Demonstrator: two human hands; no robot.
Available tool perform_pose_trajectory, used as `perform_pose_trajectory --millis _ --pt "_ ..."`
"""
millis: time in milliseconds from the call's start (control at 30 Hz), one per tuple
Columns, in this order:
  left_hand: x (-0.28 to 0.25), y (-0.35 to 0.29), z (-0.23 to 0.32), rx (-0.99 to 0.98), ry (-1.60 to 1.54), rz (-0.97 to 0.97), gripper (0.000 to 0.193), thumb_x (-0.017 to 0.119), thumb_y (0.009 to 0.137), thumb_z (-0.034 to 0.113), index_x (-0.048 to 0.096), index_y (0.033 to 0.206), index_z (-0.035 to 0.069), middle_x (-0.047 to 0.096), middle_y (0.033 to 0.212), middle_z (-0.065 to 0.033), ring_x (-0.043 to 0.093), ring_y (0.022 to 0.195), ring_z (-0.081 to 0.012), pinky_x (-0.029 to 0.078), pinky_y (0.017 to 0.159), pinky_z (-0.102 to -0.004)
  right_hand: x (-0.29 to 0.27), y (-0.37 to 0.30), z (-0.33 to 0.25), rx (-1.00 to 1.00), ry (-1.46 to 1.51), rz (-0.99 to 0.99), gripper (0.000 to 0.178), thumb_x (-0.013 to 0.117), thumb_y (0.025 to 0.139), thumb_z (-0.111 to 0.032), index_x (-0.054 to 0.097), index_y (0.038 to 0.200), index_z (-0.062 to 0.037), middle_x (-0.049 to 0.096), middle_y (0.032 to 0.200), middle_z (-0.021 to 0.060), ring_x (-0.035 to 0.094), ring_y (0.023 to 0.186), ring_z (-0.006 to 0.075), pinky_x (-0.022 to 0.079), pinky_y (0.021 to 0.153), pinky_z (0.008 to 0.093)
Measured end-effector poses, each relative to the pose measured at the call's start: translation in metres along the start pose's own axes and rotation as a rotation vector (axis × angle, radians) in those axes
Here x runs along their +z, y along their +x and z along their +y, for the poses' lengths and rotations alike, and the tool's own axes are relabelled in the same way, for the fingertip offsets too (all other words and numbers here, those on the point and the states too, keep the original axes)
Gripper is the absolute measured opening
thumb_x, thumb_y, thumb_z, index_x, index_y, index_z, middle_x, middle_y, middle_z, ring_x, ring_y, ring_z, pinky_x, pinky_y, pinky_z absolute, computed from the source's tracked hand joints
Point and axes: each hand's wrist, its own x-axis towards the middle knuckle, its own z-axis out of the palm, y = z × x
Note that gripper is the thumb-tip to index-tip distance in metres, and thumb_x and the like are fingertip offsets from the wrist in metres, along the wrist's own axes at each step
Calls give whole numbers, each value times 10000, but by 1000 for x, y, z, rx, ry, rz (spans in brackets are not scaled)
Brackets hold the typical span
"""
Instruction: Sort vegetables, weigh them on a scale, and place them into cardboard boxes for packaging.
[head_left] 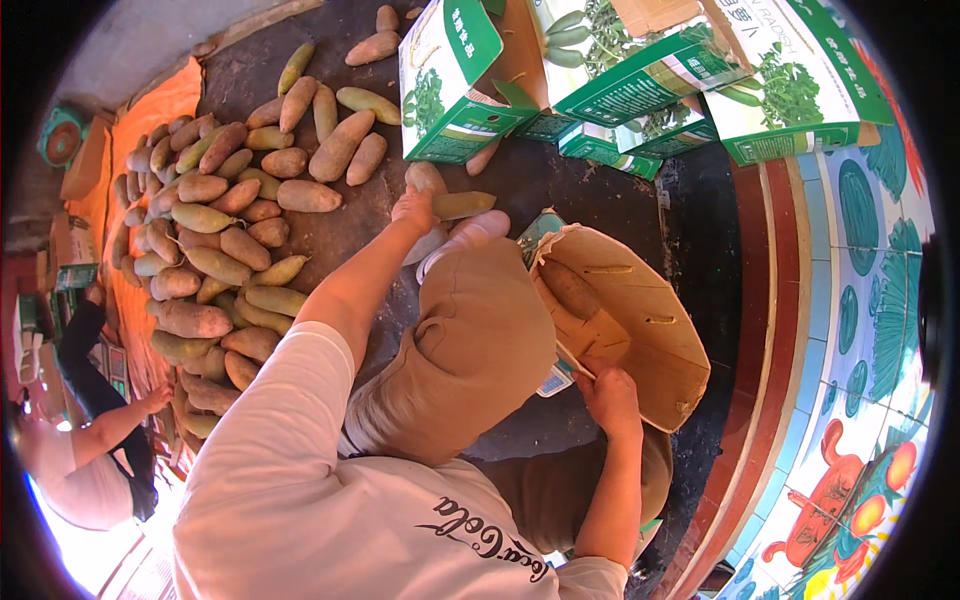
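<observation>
My left hand (pixel 411 211) reaches forward beyond my knee, its fingers curled at the near end of a green radish (pixel 463 205). A soil-brown radish (pixel 426 177) lies just past the fingers. With my right hand (pixel 609 398) I grip the near edge of an open cardboard box (pixel 665 365) tilted beside my leg. Inside the box rests a brown radish (pixel 570 289); the box wall hides part of the interior. To the left spreads a large heap of green and soil-coated radishes (pixel 218 264).
Several green-and-white cartons (pixel 640 85) stand at the far right. An orange sheet (pixel 120 230) lies behind the heap. Another person (pixel 95 440) works at the far left, one hand near the heap. A tiled, painted wall (pixel 850 300) with a red ledge runs along the right.
</observation>
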Motion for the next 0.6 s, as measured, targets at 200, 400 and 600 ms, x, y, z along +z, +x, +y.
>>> perform_pose_trajectory --millis 200,400,600 --pt "-5 -15 -12 13 -219 25 533 733 722 343 527 1072 -1 570 1063 -213 615 942 -302 503 813 -349 4 3 3 30 -98 -51 227 620 800 -199 647 994 -85 646 919 158 611 881 320 475 769 400" --pt "-59 -66 -17 -114 -1048 -94 424 689 797 274 517 987 -64 605 919 -139 628 625 -190 523 550 -276 6 0 8 -55 -78 34 221 614 799 -207 650 974 -76 646 911 168 612 881 322 474 775 407" --pt "-171 -149 10 164 -1128 -26 357 646 837 246 525 1023 -33 597 909 -111 630 710 -163 526 644 -258 13 2 11 -89 -104 48 255 609 802 -238 647 988 -67 648 918 166 610 891 327 470 788 421"
